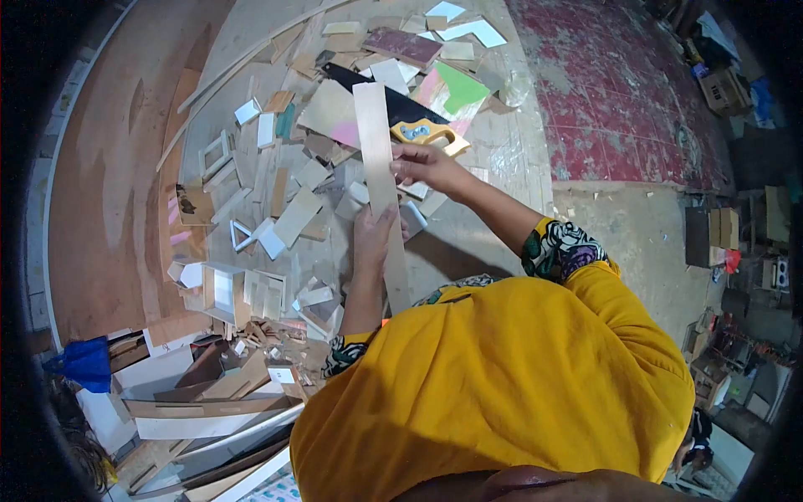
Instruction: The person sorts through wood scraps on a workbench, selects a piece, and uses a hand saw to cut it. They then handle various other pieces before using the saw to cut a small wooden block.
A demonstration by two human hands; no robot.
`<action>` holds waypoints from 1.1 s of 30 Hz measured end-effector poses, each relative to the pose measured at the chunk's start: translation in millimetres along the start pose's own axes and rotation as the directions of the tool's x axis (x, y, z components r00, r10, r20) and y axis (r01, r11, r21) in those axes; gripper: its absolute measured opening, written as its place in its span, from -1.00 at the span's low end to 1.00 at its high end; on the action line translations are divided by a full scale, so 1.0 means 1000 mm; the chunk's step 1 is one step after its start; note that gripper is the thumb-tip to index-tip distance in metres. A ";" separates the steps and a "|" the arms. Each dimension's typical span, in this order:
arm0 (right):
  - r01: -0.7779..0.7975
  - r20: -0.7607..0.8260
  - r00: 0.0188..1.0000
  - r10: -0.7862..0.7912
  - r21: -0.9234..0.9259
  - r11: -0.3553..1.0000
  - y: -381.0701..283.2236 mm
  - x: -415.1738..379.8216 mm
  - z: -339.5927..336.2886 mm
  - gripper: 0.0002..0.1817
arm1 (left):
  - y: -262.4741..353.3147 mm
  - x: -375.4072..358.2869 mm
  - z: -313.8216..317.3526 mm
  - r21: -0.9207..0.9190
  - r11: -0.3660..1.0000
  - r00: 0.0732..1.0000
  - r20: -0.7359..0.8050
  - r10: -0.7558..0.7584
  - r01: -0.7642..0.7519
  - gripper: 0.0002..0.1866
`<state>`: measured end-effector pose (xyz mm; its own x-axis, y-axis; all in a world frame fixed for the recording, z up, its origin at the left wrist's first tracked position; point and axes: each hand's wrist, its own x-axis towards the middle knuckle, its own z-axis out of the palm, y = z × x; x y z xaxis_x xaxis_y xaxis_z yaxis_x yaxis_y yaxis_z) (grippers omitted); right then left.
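A long, pale wooden strip (374,138) slants up from my lap over the work surface. My left hand (374,237) is wrapped round its lower part, with the thumb on the face. Higher up, my right hand (425,166) grips the right edge of the strip with bent fingers. Just beyond that hand lies a handsaw with a yellow handle (433,134) and a dark blade (408,107), partly hidden behind the strip. Beneath the saw are boards with green and pink paint (460,92).
Many wood offcuts (297,216) are scattered over the table. Small white frames and boxes (223,289) stand at the left. Long boards (201,418) are piled at the lower left. A worn red surface (619,92) lies to the right, above bare floor (627,243).
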<state>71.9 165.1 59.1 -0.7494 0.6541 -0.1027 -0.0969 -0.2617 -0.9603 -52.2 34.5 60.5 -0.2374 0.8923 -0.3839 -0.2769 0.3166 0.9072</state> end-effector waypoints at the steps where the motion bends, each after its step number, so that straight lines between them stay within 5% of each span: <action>1: -0.019 -0.048 0.999 0.020 0.015 1.000 0.003 0.000 -0.005 -0.71 | -0.001 0.000 0.000 0.001 1.000 1.000 -0.003 -0.012 0.012 -0.72; 5: -0.009 -0.122 0.992 0.021 0.101 0.995 -0.008 -0.010 -0.014 -0.79 | -0.006 -0.006 0.000 0.136 0.990 0.996 0.065 -0.053 0.044 -0.73; 11: -0.118 -0.121 0.988 0.101 -0.149 0.982 0.008 -0.023 -0.006 -0.81 | -0.023 -0.013 0.001 0.108 0.989 0.983 0.143 -0.116 0.101 -0.75; 17: -0.177 -0.137 0.977 0.165 -0.079 0.981 0.021 -0.034 -0.007 -0.80 | -0.021 -0.020 0.002 0.112 0.989 0.985 0.134 -0.106 0.091 -0.76; 19: -0.167 -0.286 0.943 0.170 0.035 0.985 0.018 -0.033 -0.017 -0.77 | -0.021 -0.022 0.004 0.111 0.990 0.981 0.162 -0.106 0.089 -0.76; 21: -0.058 -0.305 0.950 0.064 0.027 0.998 0.010 -0.037 -0.027 -0.79 | -0.020 -0.023 0.007 0.150 0.983 0.981 0.145 -0.127 0.105 -0.76; 27: -0.045 -0.442 0.894 0.072 0.071 0.996 0.006 -0.054 -0.052 -0.81 | -0.031 -0.020 0.009 0.159 0.978 0.970 0.182 -0.163 0.134 -0.73; 29: -0.131 -0.433 0.881 0.189 0.161 0.978 0.003 -0.062 -0.057 -0.74 | -0.030 -0.020 0.011 0.175 0.972 0.968 0.169 -0.185 0.155 -0.73; 33: -0.212 -0.369 0.910 0.187 -0.025 0.977 0.023 -0.067 -0.044 -0.75 | -0.037 -0.014 0.012 0.222 0.952 0.950 0.184 -0.254 0.211 -0.71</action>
<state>149.0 146.6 32.5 -0.4584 0.8084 -0.3693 0.0804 -0.3761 -0.9231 -27.2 14.8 34.4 0.0164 0.8261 -0.5632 -0.1070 0.5615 0.8205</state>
